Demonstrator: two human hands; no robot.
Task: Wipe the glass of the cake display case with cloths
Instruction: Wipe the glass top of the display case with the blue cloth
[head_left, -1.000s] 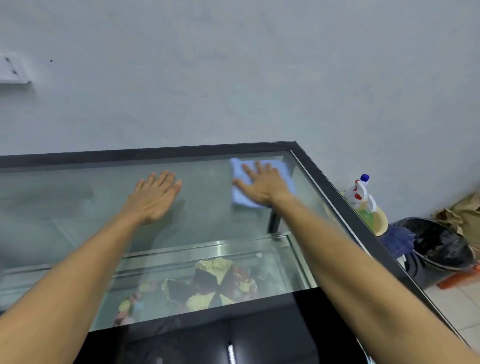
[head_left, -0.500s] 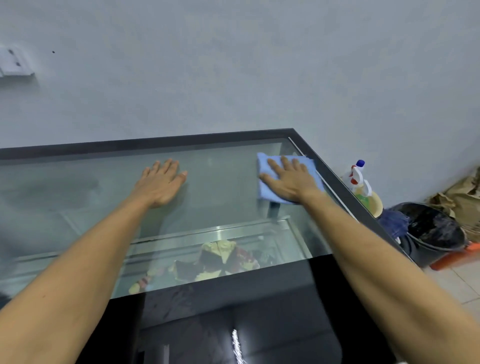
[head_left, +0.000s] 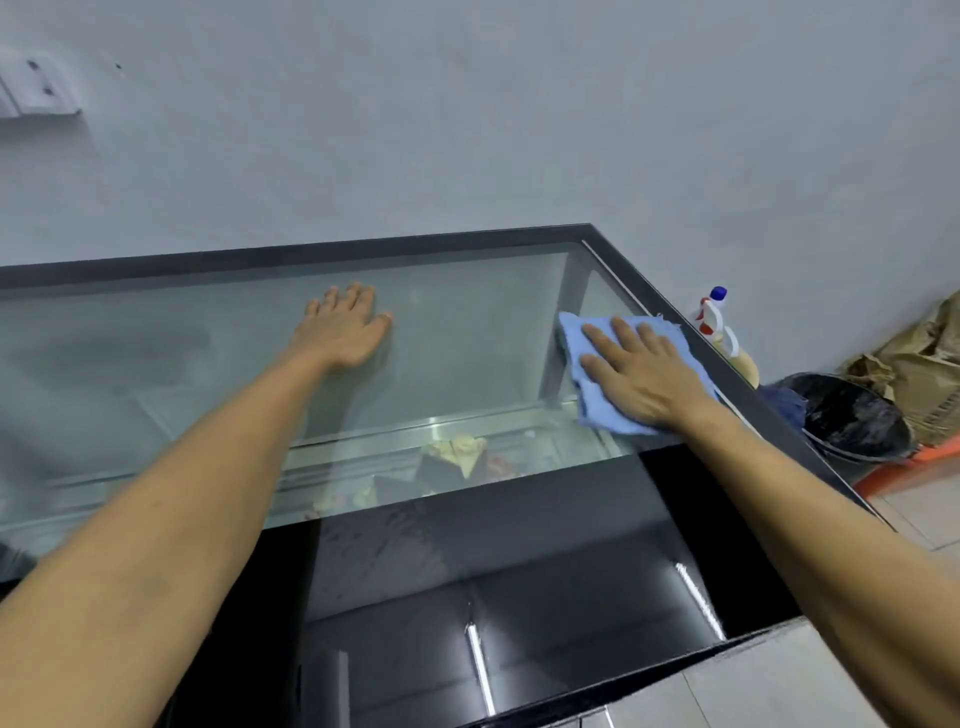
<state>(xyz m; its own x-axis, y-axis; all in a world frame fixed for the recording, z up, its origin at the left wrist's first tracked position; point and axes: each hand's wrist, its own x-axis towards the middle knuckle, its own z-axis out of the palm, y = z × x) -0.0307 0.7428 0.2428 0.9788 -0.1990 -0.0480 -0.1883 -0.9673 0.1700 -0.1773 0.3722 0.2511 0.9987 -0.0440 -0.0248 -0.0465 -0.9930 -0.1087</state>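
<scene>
Glass (head_left: 467, 338): horizontal top pane of the cake display case, dark-framed.
Cloth (head_left: 582, 338): blue, flat on the glass at its right edge.
Progress: wiping seems underway; how much is cleaned, cannot tell.
Right hand (head_left: 639, 374): fingers straight, pressing the cloth.
Left hand (head_left: 340, 327): flat, spread, resting on bare glass.
Nearby: spray bottle (head_left: 714, 317) beyond the right frame.

Pale grey wall (head_left: 467, 114) behind — tiled floor (head_left: 924, 514) at right, perhaps beige; white wall fitting (head_left: 36, 88) upper left.
</scene>
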